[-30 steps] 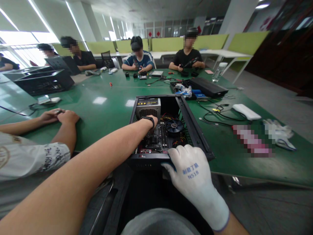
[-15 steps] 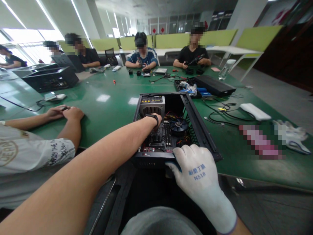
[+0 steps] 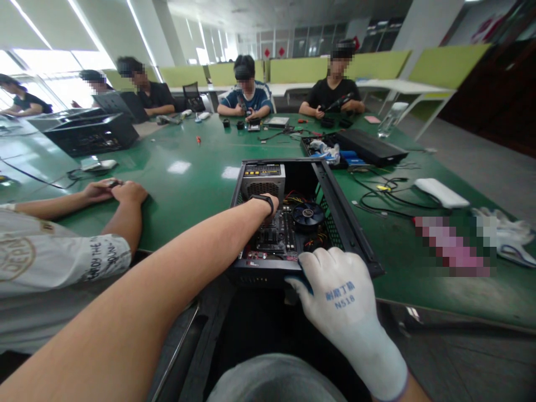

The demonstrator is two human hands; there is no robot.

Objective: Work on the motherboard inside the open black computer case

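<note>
An open black computer case [image 3: 354, 223] lies at the front edge of the green table. Inside it are a power supply [image 3: 263, 180], a motherboard [image 3: 274, 234] and a round fan [image 3: 307, 213]. My bare left hand [image 3: 272, 207], with a black band at the wrist, reaches into the case just below the power supply; its fingers are hidden. My right hand [image 3: 337, 285], in a white glove, grips the case's near edge, fingers over the rim and thumb at the outer side.
Cables [image 3: 377, 195], a white box-like item [image 3: 441, 192] and a white glove [image 3: 508, 234] lie to the right. A person's forearms [image 3: 125, 209] rest on the table [image 3: 188, 195] at left. Other people sit across. A clear bottle [image 3: 391, 120] stands far right.
The whole view has shifted slightly, so things appear a little further right. Both my hands keep their places at the case.
</note>
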